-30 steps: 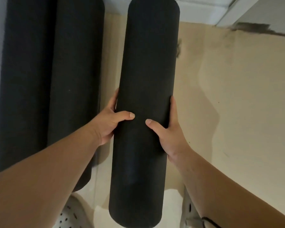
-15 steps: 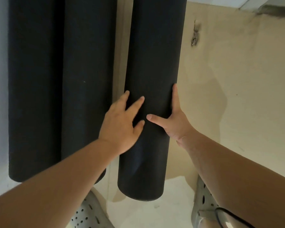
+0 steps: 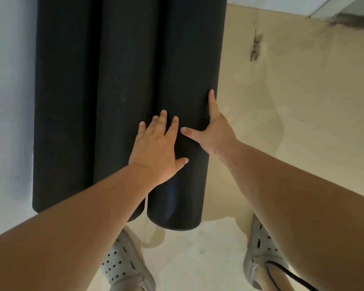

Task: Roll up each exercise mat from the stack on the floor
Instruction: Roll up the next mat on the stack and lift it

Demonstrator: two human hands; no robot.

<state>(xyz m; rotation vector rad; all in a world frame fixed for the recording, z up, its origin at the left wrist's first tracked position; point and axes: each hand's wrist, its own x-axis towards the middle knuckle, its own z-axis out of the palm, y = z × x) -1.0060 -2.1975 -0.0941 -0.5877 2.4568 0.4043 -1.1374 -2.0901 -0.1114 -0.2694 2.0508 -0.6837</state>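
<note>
Mat (image 3: 189,70), rolled, stands upright on the floor (image 3: 187,259) with its long axis vertical, touching the two rolls (image 3: 97,80) on its left, while both hands lie flat and spread on it, left hand (image 3: 158,148) on its front, right hand (image 3: 215,133) on its far side.

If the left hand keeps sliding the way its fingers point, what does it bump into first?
Probably nothing new. The left hand lies flat on the rightmost rolled mat, fingers pointing up along it, so it would just slide along that roll. The middle roll sits close beside its outer fingers; the gap is hard to judge.
</note>
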